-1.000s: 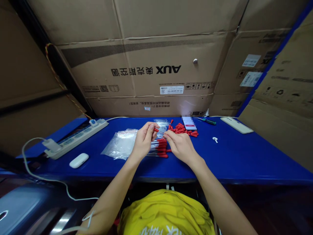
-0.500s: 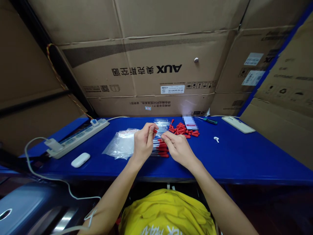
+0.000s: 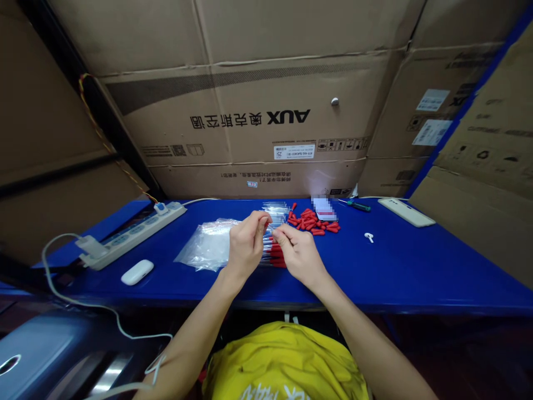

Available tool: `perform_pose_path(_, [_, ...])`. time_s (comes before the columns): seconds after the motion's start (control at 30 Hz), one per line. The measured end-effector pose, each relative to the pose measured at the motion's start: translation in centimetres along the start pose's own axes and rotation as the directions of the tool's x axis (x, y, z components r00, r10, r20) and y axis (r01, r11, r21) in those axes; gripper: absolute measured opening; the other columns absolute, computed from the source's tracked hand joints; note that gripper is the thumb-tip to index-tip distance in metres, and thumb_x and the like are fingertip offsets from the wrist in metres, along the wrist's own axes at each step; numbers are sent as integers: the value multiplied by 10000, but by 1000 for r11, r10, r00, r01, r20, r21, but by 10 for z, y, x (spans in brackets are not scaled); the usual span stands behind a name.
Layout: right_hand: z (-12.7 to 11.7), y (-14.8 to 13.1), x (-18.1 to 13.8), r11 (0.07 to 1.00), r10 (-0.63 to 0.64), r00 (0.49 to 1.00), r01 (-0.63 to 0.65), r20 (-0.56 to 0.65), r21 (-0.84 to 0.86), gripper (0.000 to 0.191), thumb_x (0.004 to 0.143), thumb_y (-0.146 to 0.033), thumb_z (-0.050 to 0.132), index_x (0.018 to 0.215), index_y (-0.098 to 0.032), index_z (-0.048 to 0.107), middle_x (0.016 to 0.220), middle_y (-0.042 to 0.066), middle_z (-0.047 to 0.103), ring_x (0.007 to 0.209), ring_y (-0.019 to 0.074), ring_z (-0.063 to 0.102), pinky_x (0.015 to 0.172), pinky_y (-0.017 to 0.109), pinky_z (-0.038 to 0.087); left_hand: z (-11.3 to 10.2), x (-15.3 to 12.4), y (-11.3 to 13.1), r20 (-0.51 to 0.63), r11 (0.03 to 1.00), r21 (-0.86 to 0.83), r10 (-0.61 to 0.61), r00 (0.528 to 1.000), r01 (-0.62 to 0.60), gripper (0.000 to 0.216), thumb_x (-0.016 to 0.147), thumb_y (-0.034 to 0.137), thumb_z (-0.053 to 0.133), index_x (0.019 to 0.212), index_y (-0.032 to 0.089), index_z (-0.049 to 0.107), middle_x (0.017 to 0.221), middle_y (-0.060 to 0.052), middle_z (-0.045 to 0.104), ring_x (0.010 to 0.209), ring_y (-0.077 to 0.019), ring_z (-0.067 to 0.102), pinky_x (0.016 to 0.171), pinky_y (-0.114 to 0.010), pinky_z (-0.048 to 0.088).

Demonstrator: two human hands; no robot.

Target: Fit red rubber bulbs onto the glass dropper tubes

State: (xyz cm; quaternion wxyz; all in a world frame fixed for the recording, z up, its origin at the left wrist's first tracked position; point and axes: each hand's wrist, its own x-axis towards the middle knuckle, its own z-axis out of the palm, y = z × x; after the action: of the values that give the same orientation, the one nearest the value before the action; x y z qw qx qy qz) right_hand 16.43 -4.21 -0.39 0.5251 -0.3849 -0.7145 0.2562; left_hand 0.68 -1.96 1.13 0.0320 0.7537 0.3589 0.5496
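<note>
Fingertips of my left hand (image 3: 246, 239) are closed in a pinch; the red rubber bulb seen there a moment ago is now hidden by the fingers. Opposite it, my right hand (image 3: 302, 253) pinches a thin clear dropper tube (image 3: 271, 226), whose end reaches toward the left fingertips. Behind the hands lie loose clear tubes (image 3: 275, 210). Droppers with red bulbs (image 3: 277, 255) lie in a row below and between the hands, partly covered by the right hand. A pile of loose red rubber bulbs (image 3: 308, 219) is just beyond the right hand.
Clear plastic bags (image 3: 204, 244) lie left of my left hand. Farther left are a power strip (image 3: 133, 236) and a white earbud case (image 3: 137, 272). A blurred-out phone (image 3: 325, 208), a screwdriver (image 3: 358, 206), an earbud (image 3: 368, 238) and a pale phone (image 3: 406, 212) lie at right.
Both hands have shifted very slightly, their fingertips staying close together. The red bulb that showed at the left fingertips is now covered, and the clear tube shows between the hands.
</note>
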Motion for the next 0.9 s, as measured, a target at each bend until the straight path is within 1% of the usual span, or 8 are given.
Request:
perform_pose_path(0.1, [2, 3, -5, 967, -96, 994, 79, -59, -241, 361, 1112, -390, 470, 827, -222, 614, 557, -40, 491, 458, 121, 431, 549, 281, 289, 2, -1, 1, 11, 999, -28, -34, 999, 34, 339, 1147, 370, 420, 968, 200, 652, 854, -43, 714, 701, -148, 627, 718, -264, 453])
perform_pose_path(0.2, [-1, 6, -6, 879, -206, 977, 163, -49, -449, 403, 1131, -357, 423, 813, -220, 630, 534, -15, 539, 451, 130, 467, 551, 292, 267, 4, -2, 2, 40, 993, -70, -91, 995, 93, 371, 1149, 415, 412, 971, 203, 659, 802, -28, 686, 679, -150, 613, 695, -267, 445])
perform_pose_path(0.33, [-7, 8, -4, 807, -271, 962, 213, -26, -551, 424, 1141, -351, 413, 817, -214, 650, 533, 15, 593, 462, 145, 511, 556, 303, 254, 7, -4, 1, 95, 967, -179, -164, 982, 179, 378, 1140, 463, 449, 962, 203, 658, 709, 7, 606, 629, -136, 564, 653, -261, 416])
perform_pose_path(0.47, [-10, 4, -1, 886, -172, 985, 157, 5, -436, 398, 1136, -374, 420, 865, -222, 670, 572, 3, 602, 474, 143, 503, 568, 287, 292, 13, -5, 3, 128, 833, -446, -304, 944, 328, 432, 1097, 587, 503, 959, 204, 646, 678, 21, 540, 597, -129, 503, 587, -249, 395])
perform_pose_path(0.57, [-15, 1, 2, 960, -89, 996, 94, 30, -265, 374, 1129, -405, 441, 888, -228, 665, 633, -13, 594, 522, 137, 502, 596, 264, 334, 12, -2, 5, 180, 642, -654, -382, 906, 401, 468, 1089, 658, 453, 1148, 230, 633, 676, 30, 547, 601, -139, 518, 572, -239, 425])
perform_pose_path(0.63, [-19, 0, 3, 980, -58, 998, 62, 28, -191, 378, 1120, -428, 457, 858, -227, 642, 644, -21, 567, 553, 139, 496, 609, 262, 341, 7, 2, 5, 213, 560, -719, -385, 898, 411, 485, 1094, 662, 428, 1234, 236, 613, 641, 44, 526, 579, -139, 507, 560, -236, 430])
perform_pose_path(0.77, [-24, 1, 6, 994, -14, 1000, 16, 16, -104, 384, 1111, -450, 463, 837, -225, 609, 663, -19, 558, 612, 154, 510, 628, 273, 348, -3, 8, 0, 221, 574, -724, -334, 916, 384, 433, 1044, 600, 611, 1174, 191, 669, 702, 28, 566, 590, -112, 508, 540, -226, 402])
perform_pose_path(0.9, [-21, 2, 7, 999, -12, 996, 16, 86, -48, 404, 1120, -464, 430, 840, -223, 593, 720, -9, 596, 685, 165, 557, 670, 276, 380, -6, 11, -3, 217, 644, -668, -311, 925, 373, 384, 1005, 545, 707, 1128, 181, 698, 712, 18, 605, 607, -104, 522, 557, -220, 416])
